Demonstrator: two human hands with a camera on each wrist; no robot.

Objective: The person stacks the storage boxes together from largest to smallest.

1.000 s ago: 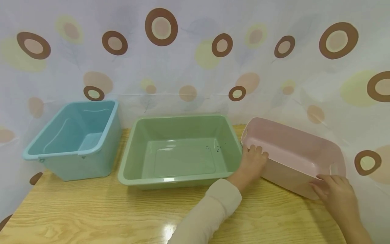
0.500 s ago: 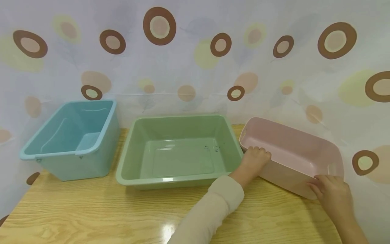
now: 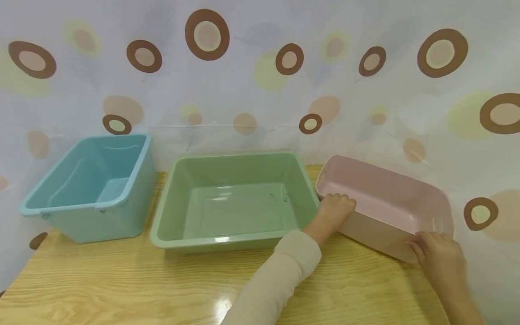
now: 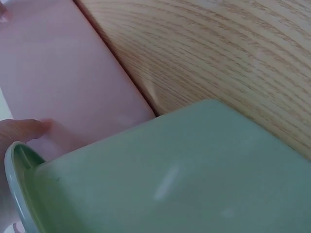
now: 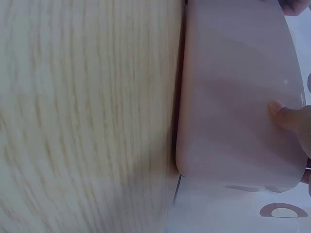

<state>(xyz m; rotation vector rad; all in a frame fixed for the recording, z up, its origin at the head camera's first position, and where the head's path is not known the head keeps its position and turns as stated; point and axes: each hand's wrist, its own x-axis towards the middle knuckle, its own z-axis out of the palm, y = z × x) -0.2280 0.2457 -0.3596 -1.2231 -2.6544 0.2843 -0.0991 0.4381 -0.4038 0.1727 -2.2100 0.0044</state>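
At the right of the head view a pink bin (image 3: 382, 194) sits at an angle on the table, with nothing visible inside it. My left hand (image 3: 334, 212) grips the near rim of this bin toward its left end. My right hand (image 3: 440, 259) holds the same rim near the right end. Each wrist view shows a thumb pressed on the outer wall: the left thumb (image 4: 26, 130) and the right thumb (image 5: 289, 116). Close beside the left hand stands a green basin (image 3: 235, 243), whose corner overlaps the pink bin in the left wrist view.
A light blue bin (image 3: 101, 223) stands at the far left of the wooden table (image 3: 134, 284). Behind everything hangs a pale curtain (image 3: 235, 85) printed with brown rings. The table's right edge lies just below the right hand.
The whole scene shifts slightly left in the head view. Both hands keep hold of the pink bin's rim, and the bins stay in the same arrangement.
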